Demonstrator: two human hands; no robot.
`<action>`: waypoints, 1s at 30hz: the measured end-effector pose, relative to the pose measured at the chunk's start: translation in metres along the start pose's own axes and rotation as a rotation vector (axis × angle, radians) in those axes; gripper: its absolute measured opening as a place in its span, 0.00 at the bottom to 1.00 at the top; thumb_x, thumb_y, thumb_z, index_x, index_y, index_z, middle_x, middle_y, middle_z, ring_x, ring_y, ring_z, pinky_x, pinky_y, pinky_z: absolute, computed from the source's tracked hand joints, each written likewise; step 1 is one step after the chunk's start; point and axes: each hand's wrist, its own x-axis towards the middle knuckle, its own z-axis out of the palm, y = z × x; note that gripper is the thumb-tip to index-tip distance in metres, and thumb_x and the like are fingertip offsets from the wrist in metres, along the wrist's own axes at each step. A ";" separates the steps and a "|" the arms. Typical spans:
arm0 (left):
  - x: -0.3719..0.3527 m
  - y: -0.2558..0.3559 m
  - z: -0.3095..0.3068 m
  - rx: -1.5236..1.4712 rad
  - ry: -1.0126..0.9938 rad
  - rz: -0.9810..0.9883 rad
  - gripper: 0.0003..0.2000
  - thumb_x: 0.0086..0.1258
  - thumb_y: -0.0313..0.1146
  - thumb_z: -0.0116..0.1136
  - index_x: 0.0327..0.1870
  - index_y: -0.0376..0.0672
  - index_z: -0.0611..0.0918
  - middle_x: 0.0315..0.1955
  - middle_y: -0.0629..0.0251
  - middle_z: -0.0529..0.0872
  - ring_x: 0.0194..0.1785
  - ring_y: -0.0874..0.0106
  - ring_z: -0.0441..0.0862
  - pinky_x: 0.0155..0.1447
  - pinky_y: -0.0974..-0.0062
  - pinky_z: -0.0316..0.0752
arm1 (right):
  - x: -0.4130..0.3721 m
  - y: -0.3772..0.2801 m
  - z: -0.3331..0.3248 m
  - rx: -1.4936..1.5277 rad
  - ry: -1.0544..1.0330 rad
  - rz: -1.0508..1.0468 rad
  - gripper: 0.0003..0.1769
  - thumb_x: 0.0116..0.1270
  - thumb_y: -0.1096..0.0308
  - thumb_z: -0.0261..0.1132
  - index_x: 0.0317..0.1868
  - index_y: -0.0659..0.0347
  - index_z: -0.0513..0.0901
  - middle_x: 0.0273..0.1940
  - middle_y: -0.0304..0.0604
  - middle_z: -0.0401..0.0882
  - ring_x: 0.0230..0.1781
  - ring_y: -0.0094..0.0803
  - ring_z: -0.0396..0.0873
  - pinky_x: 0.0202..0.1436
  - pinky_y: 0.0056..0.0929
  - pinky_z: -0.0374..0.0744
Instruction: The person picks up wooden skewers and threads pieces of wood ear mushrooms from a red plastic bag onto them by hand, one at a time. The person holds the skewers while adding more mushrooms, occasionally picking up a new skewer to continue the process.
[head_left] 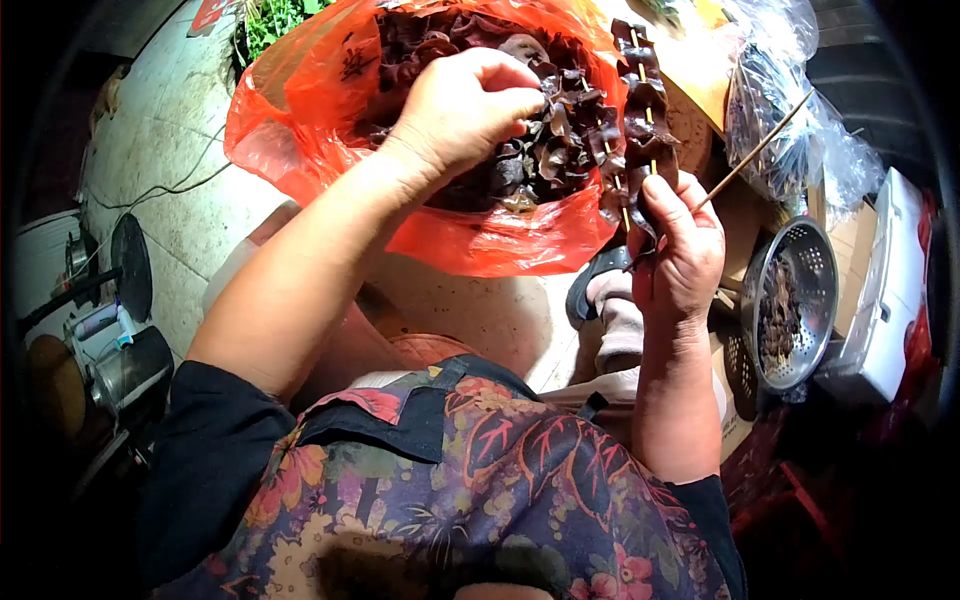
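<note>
An orange-red plastic bag (500,250) lies wide open, filled with dark, frilly pieces that look like wood ear mushroom (425,45). Over the bag, my left hand (455,110) is closed, thumb and index finger pinched at a greyish, limp mushroom piece (545,112). My right hand (680,240), at the bag's right side, grips skewers threaded with folded dark pieces (645,95), pale sticks showing between the folds. A bare brown stick (765,140) also juts up and right from this hand. Its lower fingers are partly hidden.
A metal colander (800,290) with dark skewered pieces stands at right, beside a white foam box (885,290). Clear plastic packaging (770,110) lies behind it. Green leaves (275,30) are at upper left. Pots (125,365) and a cable (160,190) are at left.
</note>
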 end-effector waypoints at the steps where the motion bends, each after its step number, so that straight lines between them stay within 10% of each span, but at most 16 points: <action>1: 0.001 -0.002 0.005 0.271 0.009 0.098 0.08 0.62 0.33 0.61 0.38 0.38 0.81 0.30 0.69 0.82 0.30 0.82 0.77 0.37 0.83 0.75 | 0.000 -0.001 -0.002 -0.048 -0.007 -0.020 0.07 0.63 0.74 0.62 0.39 0.69 0.78 0.31 0.40 0.80 0.27 0.22 0.76 0.34 0.17 0.75; 12: 0.016 -0.016 0.032 0.939 0.058 0.069 0.12 0.58 0.40 0.57 0.33 0.40 0.81 0.29 0.53 0.83 0.36 0.56 0.82 0.43 0.64 0.75 | 0.026 0.001 -0.018 -0.301 -0.056 0.058 0.07 0.62 0.72 0.65 0.36 0.69 0.80 0.30 0.38 0.81 0.27 0.19 0.76 0.33 0.18 0.75; 17: 0.018 0.002 0.005 0.344 -0.112 -0.263 0.05 0.60 0.33 0.56 0.26 0.43 0.78 0.18 0.73 0.75 0.23 0.82 0.75 0.24 0.83 0.70 | 0.050 0.016 -0.032 -0.520 0.018 0.120 0.11 0.59 0.70 0.68 0.38 0.69 0.81 0.30 0.40 0.82 0.26 0.20 0.77 0.31 0.19 0.77; 26: -0.003 0.010 -0.027 -0.038 -0.014 -0.363 0.05 0.62 0.29 0.57 0.37 0.42 0.79 0.27 0.73 0.78 0.28 0.81 0.76 0.34 0.77 0.79 | 0.043 0.009 -0.015 -1.277 0.196 -0.237 0.20 0.53 0.59 0.68 0.43 0.61 0.80 0.35 0.49 0.81 0.36 0.38 0.81 0.43 0.32 0.78; 30: -0.006 0.001 -0.033 0.029 0.074 -0.259 0.11 0.60 0.27 0.58 0.44 0.39 0.78 0.30 0.69 0.81 0.30 0.79 0.78 0.35 0.78 0.79 | 0.030 0.012 -0.003 -1.099 0.116 -0.405 0.17 0.59 0.63 0.65 0.46 0.62 0.79 0.40 0.47 0.77 0.39 0.33 0.78 0.46 0.28 0.76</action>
